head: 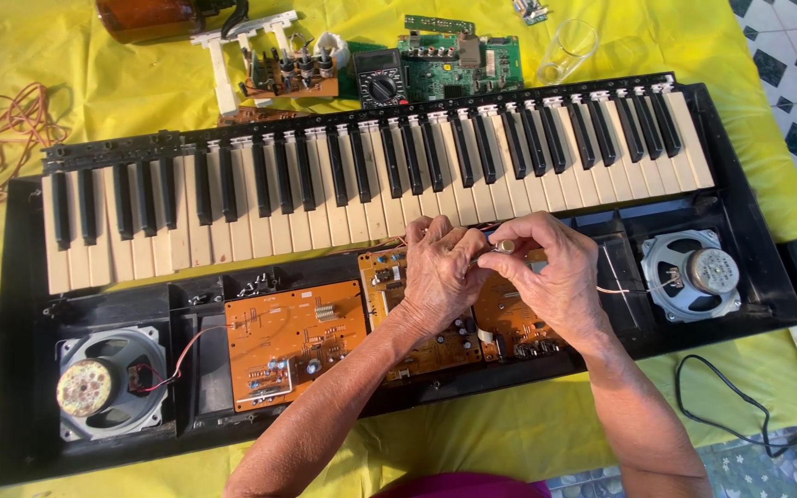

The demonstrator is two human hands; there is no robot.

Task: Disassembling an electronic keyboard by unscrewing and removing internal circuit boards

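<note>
- Silvery small part (505,246) sits pinched in my right hand (546,272) fingertips, above the middle orange circuit board (435,346).
- My left hand (440,272) curls closed beside it, touching; what it holds, I cannot tell.
- Keyboard keys (325,194) lie behind; speakers (108,383) flank both ends.

From my remote seat, the only screen I see is the small grey display on a black multimeter (380,78) lying above the keyboard's keys (371,175).
</note>
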